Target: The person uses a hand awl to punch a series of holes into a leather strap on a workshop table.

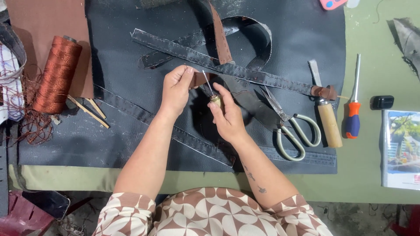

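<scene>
My left hand (176, 89) pinches a small brown leather piece (202, 79) that sits at the end of a dark stitched strap (245, 72). My right hand (228, 116) grips an awl (213, 97) by its round handle, its thin metal point angled up towards the brown piece. Both hands work over a large black leather sheet (131, 135) on a green table (363, 166). Several dark straps (175, 43) lie crossed above the hands, with a brown strip (221, 41) on top.
Scissors (291, 129) lie right of my right hand, then a wooden-handled knife (326, 116) and an orange-handled screwdriver (353, 109). A spool of copper thread (57, 74) and wooden sticks (89, 109) lie at left. A booklet (400, 148) rests at far right.
</scene>
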